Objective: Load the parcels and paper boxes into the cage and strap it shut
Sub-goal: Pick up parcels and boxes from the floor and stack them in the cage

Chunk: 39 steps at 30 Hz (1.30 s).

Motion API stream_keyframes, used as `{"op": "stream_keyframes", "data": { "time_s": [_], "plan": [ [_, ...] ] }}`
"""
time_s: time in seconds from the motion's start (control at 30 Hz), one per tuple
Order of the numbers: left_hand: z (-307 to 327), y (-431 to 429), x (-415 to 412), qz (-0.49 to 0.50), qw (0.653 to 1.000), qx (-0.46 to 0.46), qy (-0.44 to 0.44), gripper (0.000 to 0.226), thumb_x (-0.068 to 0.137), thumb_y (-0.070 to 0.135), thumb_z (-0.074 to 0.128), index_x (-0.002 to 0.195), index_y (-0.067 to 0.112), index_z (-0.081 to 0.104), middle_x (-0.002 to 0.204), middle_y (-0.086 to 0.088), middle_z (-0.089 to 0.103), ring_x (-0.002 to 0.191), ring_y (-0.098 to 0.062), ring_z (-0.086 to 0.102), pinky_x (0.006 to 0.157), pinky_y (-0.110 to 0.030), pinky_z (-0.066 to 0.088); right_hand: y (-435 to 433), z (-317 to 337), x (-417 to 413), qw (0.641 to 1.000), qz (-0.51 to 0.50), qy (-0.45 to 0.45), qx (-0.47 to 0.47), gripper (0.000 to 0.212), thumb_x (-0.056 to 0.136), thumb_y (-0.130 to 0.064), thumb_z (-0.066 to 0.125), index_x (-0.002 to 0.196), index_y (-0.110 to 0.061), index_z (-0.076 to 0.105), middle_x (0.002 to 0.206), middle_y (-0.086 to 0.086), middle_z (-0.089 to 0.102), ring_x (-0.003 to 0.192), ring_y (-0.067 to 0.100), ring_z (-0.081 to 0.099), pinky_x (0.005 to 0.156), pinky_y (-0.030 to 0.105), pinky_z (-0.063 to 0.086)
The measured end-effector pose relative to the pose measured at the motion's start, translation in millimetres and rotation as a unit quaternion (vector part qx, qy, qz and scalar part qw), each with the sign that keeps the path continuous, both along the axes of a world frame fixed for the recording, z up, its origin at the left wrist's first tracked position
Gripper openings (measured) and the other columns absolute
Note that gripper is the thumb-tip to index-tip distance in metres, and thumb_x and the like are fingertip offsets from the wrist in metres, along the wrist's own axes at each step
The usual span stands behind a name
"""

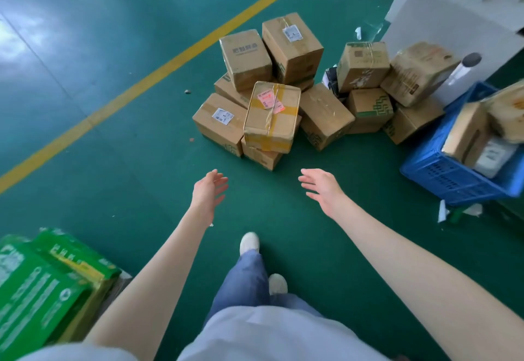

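Several brown cardboard parcels lie heaped on the green floor ahead. The nearest is a box bound with yellow tape (271, 117) that carries pink labels. Beside it sit a box with a white label (219, 123) and taller boxes (292, 47) behind. My left hand (208, 192) and my right hand (323, 188) both reach forward over the floor, fingers spread and holding nothing, a short way in front of the heap. No cage is in view.
A blue plastic crate (453, 173) with more parcels stands at the right. Green paper boxes (42, 290) are stacked at the lower left. A white wall or cabinet (442, 20) and a film roll (462, 73) stand at the back right. A yellow floor line (141, 83) runs diagonally.
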<state>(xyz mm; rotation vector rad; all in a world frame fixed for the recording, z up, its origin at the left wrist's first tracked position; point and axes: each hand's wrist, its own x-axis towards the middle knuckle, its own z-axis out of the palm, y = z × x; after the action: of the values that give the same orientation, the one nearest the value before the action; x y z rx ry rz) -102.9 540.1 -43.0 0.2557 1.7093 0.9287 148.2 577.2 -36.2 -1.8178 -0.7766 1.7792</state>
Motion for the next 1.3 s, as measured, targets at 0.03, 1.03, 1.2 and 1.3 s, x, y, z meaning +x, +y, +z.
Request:
{"op": "stream_keyframes", "data": {
  "time_s": [0.03, 1.03, 1.2, 1.3],
  "plan": [
    [-3.0, 16.7, 1.6, 0.005, 1.000, 0.000, 0.002, 0.030, 0.104, 0.030, 0.043, 0.115, 0.007, 0.060, 0.116, -0.007, 0.066, 0.113, -0.024, 0.061, 0.093, -0.035, 0.045, 15.1, -1.8, 0.6, 1.000, -0.005, -0.002, -0.001, 0.021, 0.097, -0.027, 0.057, 0.115, -0.015, 0.059, 0.124, 0.007, 0.062, 0.117, 0.023, 0.056, 0.102, 0.038, 0.042],
    [-308.6, 397.4, 11.4, -0.161, 0.955, -0.152, 0.197, 0.071, 0.097, 0.036, 0.054, 0.156, 0.016, 0.020, 0.160, -0.004, 0.025, 0.144, -0.025, 0.030, 0.116, -0.053, 0.026, 393.7, -296.5, -16.6, 0.988, 0.049, -0.040, -0.138, 0.063, 0.095, -0.022, 0.063, 0.149, -0.015, 0.031, 0.144, -0.001, 0.046, 0.125, 0.018, 0.048, 0.098, 0.033, 0.039],
    [-362.3, 381.3, 19.3, -0.050, 0.980, -0.135, 0.138, 0.069, 0.093, 0.031, 0.062, 0.152, 0.027, 0.027, 0.146, 0.001, 0.035, 0.131, -0.023, 0.043, 0.110, -0.049, 0.040, 396.6, -357.7, -15.5, 0.988, 0.033, -0.009, -0.148, 0.056, 0.088, -0.017, 0.071, 0.137, -0.020, 0.043, 0.126, 0.002, 0.063, 0.110, 0.018, 0.060, 0.087, 0.036, 0.050],
    [-357.9, 378.5, 29.6, 0.018, 0.986, -0.119, 0.118, 0.067, 0.086, 0.033, 0.067, 0.146, 0.032, 0.036, 0.137, 0.005, 0.042, 0.126, -0.023, 0.050, 0.104, -0.054, 0.046, 395.3, -353.1, -13.9, 0.987, 0.012, 0.014, -0.158, 0.066, 0.085, -0.010, 0.074, 0.138, -0.022, 0.037, 0.124, 0.002, 0.061, 0.109, 0.017, 0.060, 0.089, 0.039, 0.051]
  ]
}}
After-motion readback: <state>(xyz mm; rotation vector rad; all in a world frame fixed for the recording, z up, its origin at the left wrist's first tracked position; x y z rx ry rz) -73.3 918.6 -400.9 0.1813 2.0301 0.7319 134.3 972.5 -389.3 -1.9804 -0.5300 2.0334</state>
